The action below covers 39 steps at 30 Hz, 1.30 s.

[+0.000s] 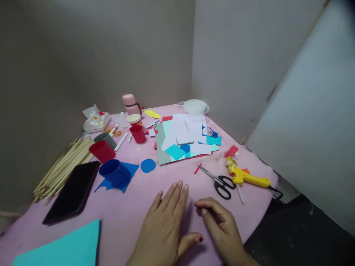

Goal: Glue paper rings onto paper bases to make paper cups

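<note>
Left hand (163,225), spread flat over pink desk (122,210): three middle fingers together, thumb and little finger apart. Right hand (220,225): fingers curled; cannot tell whether clamped. Bare room to the right edge. Scissors (214,178), just beyond right hand: axis diagonal, blades pointing away leftward. Blue cup (119,177), on blue paper (133,170): contents indistinct.

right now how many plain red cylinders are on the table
2: the nearer red cylinder by the grey cylinder, the farther red cylinder in front of the white-rimmed cup; others could be hidden.
</note>
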Available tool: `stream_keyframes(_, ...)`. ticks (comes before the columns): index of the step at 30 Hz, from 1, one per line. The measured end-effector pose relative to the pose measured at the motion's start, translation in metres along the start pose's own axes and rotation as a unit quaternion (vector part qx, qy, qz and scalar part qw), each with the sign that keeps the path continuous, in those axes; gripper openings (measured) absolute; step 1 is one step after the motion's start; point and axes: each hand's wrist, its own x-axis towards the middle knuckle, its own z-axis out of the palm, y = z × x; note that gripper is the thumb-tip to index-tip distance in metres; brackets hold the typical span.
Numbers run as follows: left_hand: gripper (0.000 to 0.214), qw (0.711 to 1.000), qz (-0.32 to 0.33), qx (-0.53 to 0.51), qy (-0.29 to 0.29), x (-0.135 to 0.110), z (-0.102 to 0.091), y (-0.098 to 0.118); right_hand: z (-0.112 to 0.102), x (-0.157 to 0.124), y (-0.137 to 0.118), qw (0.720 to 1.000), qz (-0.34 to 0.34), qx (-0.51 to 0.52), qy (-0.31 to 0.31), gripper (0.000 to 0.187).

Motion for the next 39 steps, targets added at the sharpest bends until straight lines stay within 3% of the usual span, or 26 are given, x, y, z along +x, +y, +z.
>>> stream_keyframes(4, 0.097, 0.999, 0.034, 0.038, 0.018, -0.001, 0.001, -0.003, -0.001, 0.003, -0.001, 0.998, 0.047, 0.032, 0.001, 0.016)
stream_keyframes(9, 0.094, 0.997, 0.048, 0.064, -0.001, 0.002, -0.003, -0.004, -0.004, 0.003, 0.0, 0.994, 0.083, 0.073, 0.005, 0.014)
stream_keyframes(30, 0.087, 0.996, 0.015, -0.026, -0.089, -0.001, -0.015, -0.004, -0.007, 0.003, -0.003, 0.993, 0.097, 0.057, -0.028, 0.015)
stream_keyframes(39, 0.094, 0.997, 0.007, -0.025, -0.076, -0.001, -0.022, 0.002, -0.006, 0.005, -0.003, 0.994, 0.095, 0.04, -0.026, 0.017)
